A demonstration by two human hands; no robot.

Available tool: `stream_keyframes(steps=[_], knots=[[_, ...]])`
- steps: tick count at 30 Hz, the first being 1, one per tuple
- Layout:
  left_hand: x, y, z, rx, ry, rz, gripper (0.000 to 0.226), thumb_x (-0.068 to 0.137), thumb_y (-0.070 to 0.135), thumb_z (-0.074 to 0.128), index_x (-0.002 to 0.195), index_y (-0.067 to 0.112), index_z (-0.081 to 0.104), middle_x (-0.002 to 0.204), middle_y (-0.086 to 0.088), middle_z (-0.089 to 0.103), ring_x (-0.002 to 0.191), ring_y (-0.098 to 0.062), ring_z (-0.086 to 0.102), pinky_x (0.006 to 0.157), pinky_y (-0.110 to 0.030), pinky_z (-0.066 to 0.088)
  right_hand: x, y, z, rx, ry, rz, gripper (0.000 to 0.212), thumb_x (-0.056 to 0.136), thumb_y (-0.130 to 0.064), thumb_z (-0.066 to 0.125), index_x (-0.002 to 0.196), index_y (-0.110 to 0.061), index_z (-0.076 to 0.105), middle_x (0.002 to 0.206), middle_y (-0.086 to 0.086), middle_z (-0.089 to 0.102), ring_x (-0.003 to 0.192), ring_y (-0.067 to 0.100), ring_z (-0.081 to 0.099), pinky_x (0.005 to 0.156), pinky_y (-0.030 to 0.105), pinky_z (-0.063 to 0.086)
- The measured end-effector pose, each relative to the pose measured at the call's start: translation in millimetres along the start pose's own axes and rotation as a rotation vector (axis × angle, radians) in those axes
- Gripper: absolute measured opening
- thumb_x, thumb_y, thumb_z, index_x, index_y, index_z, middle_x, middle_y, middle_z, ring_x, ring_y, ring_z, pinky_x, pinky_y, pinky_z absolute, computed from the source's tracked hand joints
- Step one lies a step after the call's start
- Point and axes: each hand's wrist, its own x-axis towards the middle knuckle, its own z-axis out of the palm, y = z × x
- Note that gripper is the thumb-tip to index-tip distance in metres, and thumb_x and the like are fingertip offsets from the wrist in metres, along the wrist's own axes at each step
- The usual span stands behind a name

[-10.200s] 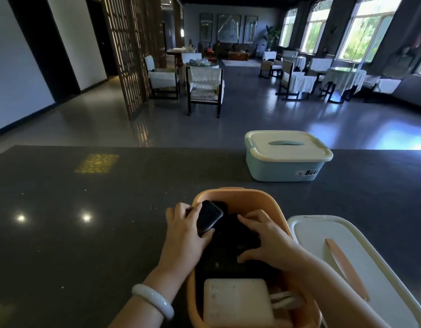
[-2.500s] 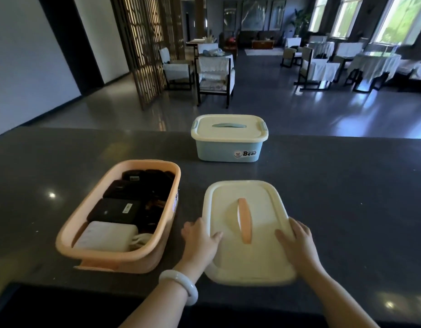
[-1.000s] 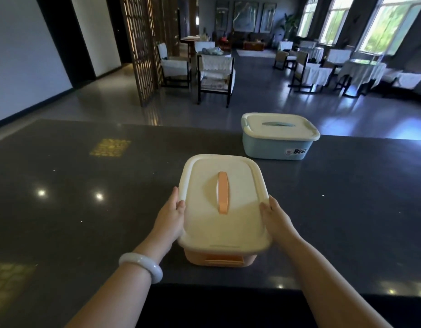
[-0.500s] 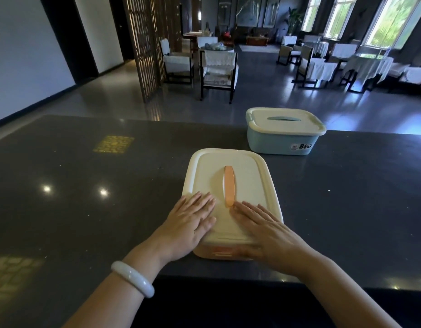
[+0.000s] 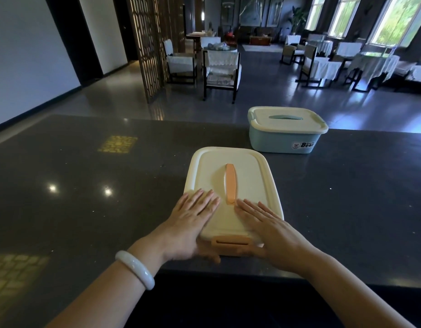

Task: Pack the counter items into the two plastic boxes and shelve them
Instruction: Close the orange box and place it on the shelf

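On the dark counter (image 5: 86,209), near edge: orange box (image 5: 229,245), cream lid (image 5: 247,181) fitted, orange handle (image 5: 230,183) on top. Left hand (image 5: 192,223) and right hand (image 5: 268,226) flat on the lid, fingers straight, grasping nothing. Blue box (image 5: 285,138), lidded, farther back to the right, apart.

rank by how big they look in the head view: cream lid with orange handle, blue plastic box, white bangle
1. Cream lid with orange handle, though it is nearer the camera.
2. Blue plastic box, farther back; true size versus the lid unsure.
3. White bangle, clearly smallest.
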Motion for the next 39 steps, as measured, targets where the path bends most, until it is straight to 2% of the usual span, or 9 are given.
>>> stream_keyframes(steps=[5, 8, 16, 18, 21, 25, 32, 35, 39], knots=[[-3, 2, -4, -0.040, 0.012, -0.017, 0.108, 0.077, 0.081, 0.041, 0.151, 0.029, -0.018, 0.154, 0.009, -0.031, 0.138, -0.009, -0.036, 0.111, -0.031, -0.025, 1, 3, 2, 0.015, -0.017, -0.017, 0.089, 0.082, -0.077, 0.024, 0.150, -0.028, -0.008, 0.155, -0.018, -0.015, 0.137, -0.011, -0.023, 0.113, 0.016, -0.016], [-5, 4, -6, -0.028, 0.003, -0.017, 0.102, 0.083, 0.076, 0.041, 0.151, 0.027, -0.018, 0.155, 0.007, -0.031, 0.139, -0.010, -0.036, 0.112, -0.032, -0.025, 1, 5, 4, 0.005, -0.010, -0.019, 0.080, 0.092, -0.063, 0.035, 0.148, -0.028, -0.009, 0.154, -0.017, -0.015, 0.135, -0.013, -0.025, 0.112, 0.015, -0.017], [-2, 2, -14, -0.053, -0.099, -0.024, 0.093, 0.086, 0.075, 0.030, 0.152, 0.027, -0.014, 0.155, 0.009, -0.028, 0.139, -0.007, -0.033, 0.112, -0.028, -0.024, 2, 4, 0, 0.139, 0.016, 0.026, 0.076, 0.090, -0.059, 0.047, 0.152, -0.025, 0.020, 0.152, -0.020, -0.002, 0.137, -0.014, -0.011, 0.110, 0.009, -0.013], [5, -5, -24, -0.154, -0.112, -0.032, 0.090, 0.085, 0.078, 0.025, 0.154, 0.028, -0.004, 0.159, 0.012, -0.019, 0.140, 0.000, -0.027, 0.113, -0.028, -0.019, 5, 5, -9, 0.272, -0.026, 0.078, 0.079, 0.084, -0.070, 0.042, 0.151, -0.031, 0.024, 0.153, -0.025, 0.006, 0.137, -0.017, -0.005, 0.112, 0.011, -0.006], [31, -15, -38, -0.228, 0.022, -0.130, 0.087, 0.083, 0.080, 0.008, 0.155, 0.030, 0.008, 0.161, 0.012, -0.010, 0.143, -0.001, -0.019, 0.116, -0.032, -0.012, 24, 10, -25, 0.378, 0.040, 0.229, 0.082, 0.073, -0.080, 0.028, 0.145, -0.039, 0.034, 0.154, -0.024, 0.021, 0.142, -0.002, 0.016, 0.116, 0.031, 0.019], [96, -21, -44, -0.089, 0.074, -0.226, 0.077, 0.090, 0.070, 0.009, 0.154, 0.028, 0.000, 0.161, 0.003, -0.016, 0.146, -0.019, -0.020, 0.118, -0.046, -0.009, 75, 36, -37, 0.245, 0.139, 0.323, 0.066, 0.093, -0.056, 0.035, 0.151, -0.027, 0.025, 0.160, -0.009, 0.013, 0.147, 0.011, 0.009, 0.118, 0.039, 0.016], [155, -26, -13, 0.007, 0.052, -0.354, 0.065, 0.096, 0.059, 0.005, 0.149, 0.032, -0.019, 0.160, 0.003, -0.019, 0.147, -0.028, -0.017, 0.114, -0.051, -0.011, 161, 99, -36, 0.095, 0.028, 0.357, 0.053, 0.104, -0.038, 0.027, 0.154, -0.025, 0.013, 0.162, -0.001, 0.003, 0.149, 0.019, -0.003, 0.121, 0.041, 0.004], [151, -27, 1, 0.061, 0.127, -0.332, 0.062, 0.095, 0.056, 0.000, 0.146, 0.031, -0.025, 0.160, 0.002, -0.019, 0.147, -0.028, -0.017, 0.111, -0.048, -0.017, 181, 117, -34, 0.117, -0.056, 0.386, 0.050, 0.104, -0.041, 0.024, 0.153, -0.030, 0.015, 0.161, -0.002, 0.013, 0.148, 0.018, 0.007, 0.120, 0.043, 0.008], [150, -25, -4, 0.054, 0.141, -0.322, 0.064, 0.092, 0.057, -0.006, 0.148, 0.031, -0.022, 0.159, 0.002, -0.021, 0.147, -0.028, -0.018, 0.112, -0.049, -0.016, 206, 129, -42, 0.182, -0.099, 0.376, 0.044, 0.103, -0.039, 0.035, 0.146, -0.030, 0.035, 0.149, 0.002, 0.040, 0.133, 0.023, 0.040, 0.108, 0.038, 0.033]])
